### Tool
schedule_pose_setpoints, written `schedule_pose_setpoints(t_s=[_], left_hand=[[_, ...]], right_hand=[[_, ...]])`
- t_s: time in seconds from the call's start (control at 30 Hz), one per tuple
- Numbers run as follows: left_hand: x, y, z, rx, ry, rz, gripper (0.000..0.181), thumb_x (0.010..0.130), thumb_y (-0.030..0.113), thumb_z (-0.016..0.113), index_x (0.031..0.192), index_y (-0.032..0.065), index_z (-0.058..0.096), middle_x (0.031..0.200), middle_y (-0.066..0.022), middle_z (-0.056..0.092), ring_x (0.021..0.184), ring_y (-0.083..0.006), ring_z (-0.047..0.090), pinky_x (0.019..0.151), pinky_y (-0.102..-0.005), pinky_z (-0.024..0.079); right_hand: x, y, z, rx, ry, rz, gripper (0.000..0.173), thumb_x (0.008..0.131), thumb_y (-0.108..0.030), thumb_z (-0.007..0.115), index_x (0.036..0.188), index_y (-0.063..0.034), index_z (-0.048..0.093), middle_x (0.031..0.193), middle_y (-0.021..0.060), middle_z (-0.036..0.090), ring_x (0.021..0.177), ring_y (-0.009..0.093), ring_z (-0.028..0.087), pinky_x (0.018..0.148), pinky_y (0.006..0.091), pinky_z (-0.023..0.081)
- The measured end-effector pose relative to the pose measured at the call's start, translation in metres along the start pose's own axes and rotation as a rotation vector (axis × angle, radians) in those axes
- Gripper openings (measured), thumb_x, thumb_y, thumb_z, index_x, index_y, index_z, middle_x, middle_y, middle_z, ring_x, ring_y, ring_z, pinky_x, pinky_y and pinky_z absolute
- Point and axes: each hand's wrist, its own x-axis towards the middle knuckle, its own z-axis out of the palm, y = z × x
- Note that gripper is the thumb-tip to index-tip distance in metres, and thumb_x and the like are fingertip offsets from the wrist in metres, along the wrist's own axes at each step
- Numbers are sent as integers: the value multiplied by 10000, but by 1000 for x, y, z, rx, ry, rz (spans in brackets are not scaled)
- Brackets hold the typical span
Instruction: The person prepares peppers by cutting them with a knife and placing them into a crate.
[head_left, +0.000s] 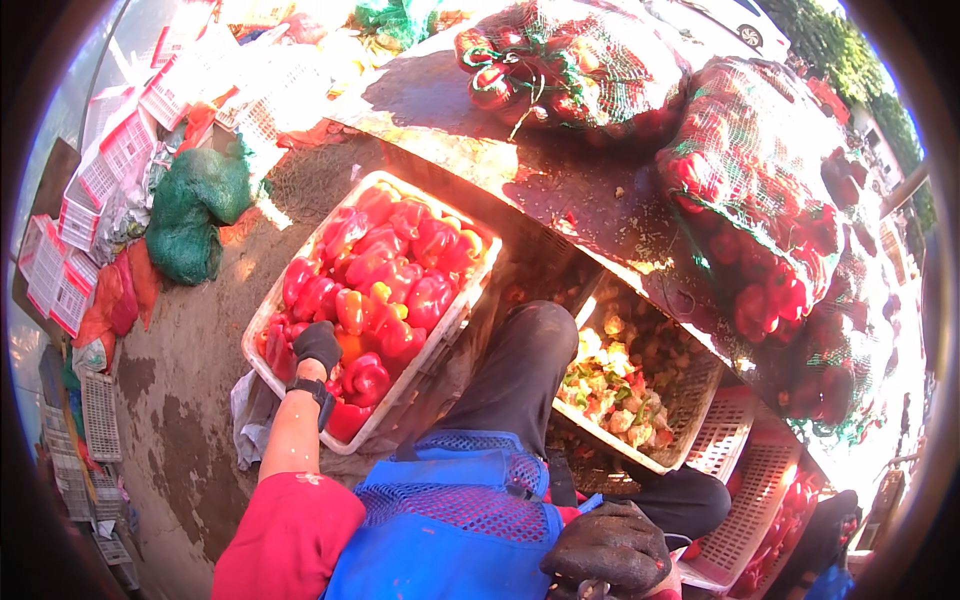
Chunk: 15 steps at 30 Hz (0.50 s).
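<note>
My left hand (318, 345), in a black glove with a watch at the wrist, reaches in among red bell peppers (382, 262) that fill a white plastic crate (472, 296). Its fingers are partly hidden, so whether they grip a pepper is unclear. Low in the view, close to my body, my right hand (609, 544) is in a dark, dirty glove. It is curled around a small metal tool (592, 589), mostly hidden. Beyond my knee, another crate (675, 450) holds pepper cores and scraps (619, 397).
Mesh sacks of red peppers (757, 195) lie on a metal-edged table (480, 161). More crates (750, 487) stand at the right. Green net sacks (191, 214) and stacked crates (105, 172) are at the left. Part of another person (821, 544) shows at the lower right.
</note>
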Motion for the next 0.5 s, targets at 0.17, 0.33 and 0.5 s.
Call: schedule_pose_setpoints(t_s=[0.17, 0.33, 0.5], left_hand=[[4, 14, 4, -238, 120, -25, 148, 707, 156, 597, 806, 57, 646, 832, -196, 647, 791, -378, 625, 686, -430, 500], [7, -10, 22, -660, 312, -49, 132, 684, 118, 613, 762, 12, 616, 718, -200, 627, 683, -341, 629, 614, -396, 487], [6, -27, 34, -1040, 380, -44, 87, 730, 36, 651, 776, 11, 581, 669, -50, 585, 604, -121, 546, 563, -270, 451]], right_hand=[[4, -5, -3, 23, 17, 7, 175, 747, -180, 672, 868, -54, 668, 731, 98, 630, 695, 306, 622, 617, 408, 472], [1, -8, -4, -37, 30, 7, 165, 758, -184, 668, 853, -49, 664, 754, 97, 640, 726, 306, 624, 641, 416, 475], [1, -11, -5, -44, 19, 23, 167, 759, -183, 666, 870, -58, 670, 797, 98, 653, 785, 309, 631, 694, 424, 481]])
